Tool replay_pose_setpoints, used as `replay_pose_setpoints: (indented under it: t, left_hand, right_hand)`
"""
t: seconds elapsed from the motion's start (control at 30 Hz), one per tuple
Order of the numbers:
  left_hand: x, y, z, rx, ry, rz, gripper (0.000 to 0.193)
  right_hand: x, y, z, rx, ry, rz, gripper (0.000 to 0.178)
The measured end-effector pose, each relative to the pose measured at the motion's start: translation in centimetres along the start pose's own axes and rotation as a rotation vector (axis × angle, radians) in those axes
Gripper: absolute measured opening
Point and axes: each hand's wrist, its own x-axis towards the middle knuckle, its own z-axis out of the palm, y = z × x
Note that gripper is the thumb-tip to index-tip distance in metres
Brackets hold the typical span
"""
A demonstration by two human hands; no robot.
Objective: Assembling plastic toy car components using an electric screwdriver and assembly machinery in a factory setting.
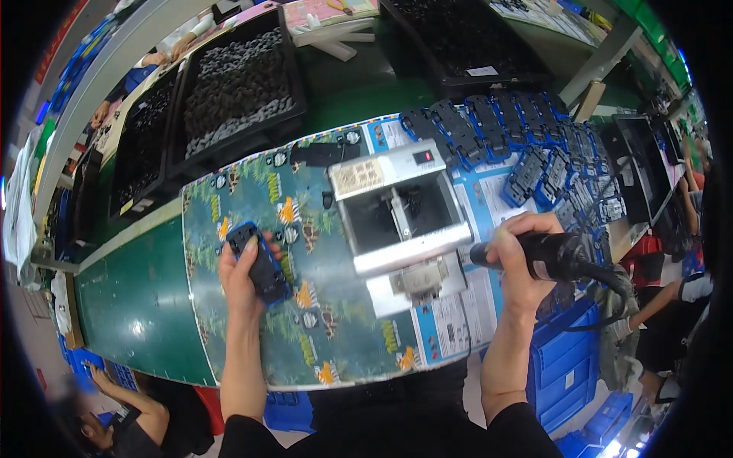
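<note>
My left hand [238, 276] is closed round a toy car body [266, 276], black on the side facing up and blue along its edges, above the left part of the patterned mat. My right hand [516, 267] grips a black electric screwdriver [556, 256], its tip end pointing left and its cable trailing off to the right. Between the hands stands a silver box-shaped machine [412, 252], which looks like a screw feeder, with an open dark bin and a small red display. The screwdriver's front end is close to the machine's right side.
Many similar blue-and-black car bodies [489, 126] lie in rows at the back right. Black bins [174, 145] of small grey and dark parts stand at the far left, another bin [489, 82] at the back. A blue crate [569, 366] is below right. Other people work nearby.
</note>
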Motion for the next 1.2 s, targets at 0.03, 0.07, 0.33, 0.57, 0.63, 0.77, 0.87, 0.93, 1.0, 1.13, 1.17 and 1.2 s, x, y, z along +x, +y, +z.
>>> replay_pose_setpoints:
  t: [0.03,0.07,0.33,0.57,0.63,0.77,0.87,0.93,1.0,1.13,1.17,1.2]
  left_hand:
    - [0.1,-0.2,-0.1,0.013,-0.007,-0.008,0.027]
    - [0.0,-0.1,-0.2,0.036,-0.009,0.014,0.028]
    - [-0.1,-0.8,-1.2,0.082,-0.001,0.110,0.034]
    - [-0.6,-0.9,0.9,0.240,0.104,0.187,0.045]
    - [-0.8,-0.4,0.8,0.305,0.110,0.167,0.044]
    - [-0.6,-0.9,0.4,0.288,0.165,0.149,0.042]
    - [-0.6,-1.2,0.0,0.277,0.154,0.162,0.043]
    - [-0.9,-1.3,-0.2,0.281,0.188,0.183,0.043]
    - [-0.9,-1.1,-0.3,0.285,0.169,0.180,0.043]
    - [-0.9,-1.0,-0.1,0.268,0.137,0.176,0.043]
    - [-0.9,-1.0,-0.2,0.269,0.137,0.177,0.043]
    - [-0.9,-1.0,-0.4,0.279,0.141,0.172,0.043]
  right_hand:
    - [0.2,0.5,0.0,0.001,0.012,0.012,0.018]
    - [0.6,0.5,-0.1,0.083,0.052,0.032,0.025]
    - [1.2,1.6,-1.0,0.240,0.223,0.202,0.039]
    - [1.5,0.7,-1.2,0.256,0.323,0.352,0.038]
    - [1.5,1.3,-1.3,0.196,0.261,0.210,0.032]
    - [1.6,1.4,-1.7,0.180,0.232,0.194,0.031]
    - [1.8,1.2,-1.9,0.175,0.206,0.202,0.031]
    - [1.7,1.2,-1.9,0.168,0.194,0.212,0.031]
    - [1.7,1.3,-1.8,0.178,0.196,0.203,0.031]
    - [1.6,1.5,-2.0,0.170,0.185,0.204,0.031]
    - [1.6,1.5,-2.0,0.171,0.185,0.204,0.031]
    - [1.6,1.5,-1.9,0.178,0.180,0.192,0.030]
